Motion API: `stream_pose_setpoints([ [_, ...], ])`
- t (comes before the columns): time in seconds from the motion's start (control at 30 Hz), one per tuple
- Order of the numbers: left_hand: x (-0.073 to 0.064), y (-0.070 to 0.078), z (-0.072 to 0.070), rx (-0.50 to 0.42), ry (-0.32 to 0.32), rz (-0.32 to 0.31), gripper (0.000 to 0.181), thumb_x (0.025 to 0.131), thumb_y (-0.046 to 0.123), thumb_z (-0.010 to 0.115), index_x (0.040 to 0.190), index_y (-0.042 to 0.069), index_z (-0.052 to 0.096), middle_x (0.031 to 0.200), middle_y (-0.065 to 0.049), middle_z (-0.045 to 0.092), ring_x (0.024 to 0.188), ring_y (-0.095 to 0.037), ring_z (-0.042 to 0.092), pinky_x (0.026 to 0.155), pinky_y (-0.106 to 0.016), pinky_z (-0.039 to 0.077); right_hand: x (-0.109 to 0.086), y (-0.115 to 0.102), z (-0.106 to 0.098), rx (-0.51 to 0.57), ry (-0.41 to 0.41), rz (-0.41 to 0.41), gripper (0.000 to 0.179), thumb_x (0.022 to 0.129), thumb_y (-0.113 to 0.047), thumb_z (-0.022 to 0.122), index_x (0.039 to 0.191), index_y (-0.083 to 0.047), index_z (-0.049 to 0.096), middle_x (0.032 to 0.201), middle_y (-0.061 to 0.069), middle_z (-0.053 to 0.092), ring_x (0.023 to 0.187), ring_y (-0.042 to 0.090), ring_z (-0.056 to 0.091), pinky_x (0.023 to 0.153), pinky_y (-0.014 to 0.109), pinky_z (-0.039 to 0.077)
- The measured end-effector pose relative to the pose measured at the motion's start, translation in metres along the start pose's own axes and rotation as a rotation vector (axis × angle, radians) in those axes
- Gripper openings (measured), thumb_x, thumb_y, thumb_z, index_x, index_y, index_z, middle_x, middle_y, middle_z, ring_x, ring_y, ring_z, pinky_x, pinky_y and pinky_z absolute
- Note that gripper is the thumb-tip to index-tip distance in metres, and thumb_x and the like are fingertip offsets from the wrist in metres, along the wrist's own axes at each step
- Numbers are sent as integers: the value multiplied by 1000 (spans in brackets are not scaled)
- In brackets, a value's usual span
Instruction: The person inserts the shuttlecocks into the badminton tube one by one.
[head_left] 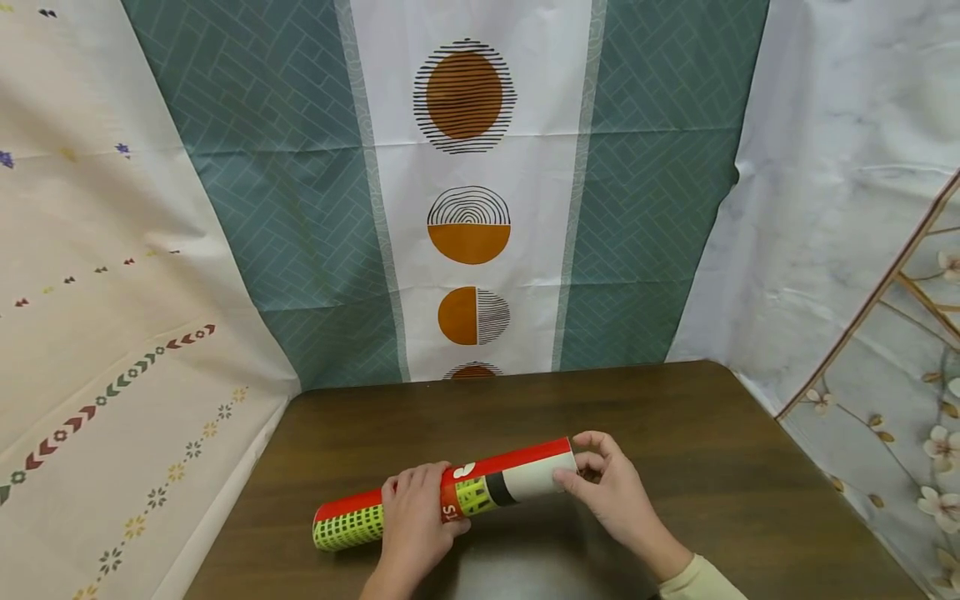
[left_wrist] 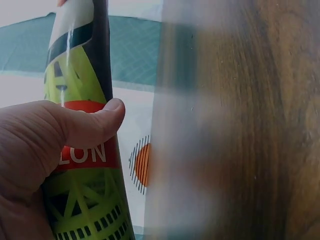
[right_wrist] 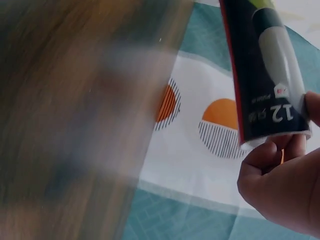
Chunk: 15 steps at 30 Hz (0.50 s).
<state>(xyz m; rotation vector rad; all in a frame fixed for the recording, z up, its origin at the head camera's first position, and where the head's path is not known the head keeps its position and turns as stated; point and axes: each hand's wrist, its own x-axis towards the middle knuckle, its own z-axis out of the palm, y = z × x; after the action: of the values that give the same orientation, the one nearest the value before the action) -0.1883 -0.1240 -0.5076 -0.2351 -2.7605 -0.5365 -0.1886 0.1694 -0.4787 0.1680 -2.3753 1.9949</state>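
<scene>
A long shuttlecock tube [head_left: 534, 477], red, white and yellow-green, is held tilted over the table, its right end higher in the head view. My left hand [head_left: 418, 515] grips it around the middle, with the thumb [left_wrist: 95, 122] across the printed side. At the right end, my right hand [head_left: 613, 496] has curled fingers at the rim and pinches the edge. In the right wrist view the tube's dark side [right_wrist: 265, 95] shows a "12", and the fingers [right_wrist: 260, 162] bend at its end. What lies inside the tube is hidden.
The tube is above a dark brown wooden table [head_left: 720, 450]. A teal and white cloth [head_left: 480, 175] with orange circles hangs behind. Patterned cloths border the table at left [head_left: 150, 400] and right [head_left: 847, 350].
</scene>
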Motion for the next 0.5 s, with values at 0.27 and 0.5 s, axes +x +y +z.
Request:
stream_pose_setpoints([
  [0.27,0,-22,-6,16,-129,-1,93,64,47,102,140,13,61,131,-10,70,120,-36,61,105,-65,41,19,6,-18,44,19,82,62,99,-16,77,149,-6,43,114,14,80,96,11,70,88,24,56],
  [0.5,-4,-48,-7,76,-194,24,91,70,51,98,141,10,60,133,-10,68,117,-35,62,98,-61,45,33,17,-35,-10,-118,54,59,108,-19,64,157,-4,36,134,24,72,111,13,71,99,30,52],
])
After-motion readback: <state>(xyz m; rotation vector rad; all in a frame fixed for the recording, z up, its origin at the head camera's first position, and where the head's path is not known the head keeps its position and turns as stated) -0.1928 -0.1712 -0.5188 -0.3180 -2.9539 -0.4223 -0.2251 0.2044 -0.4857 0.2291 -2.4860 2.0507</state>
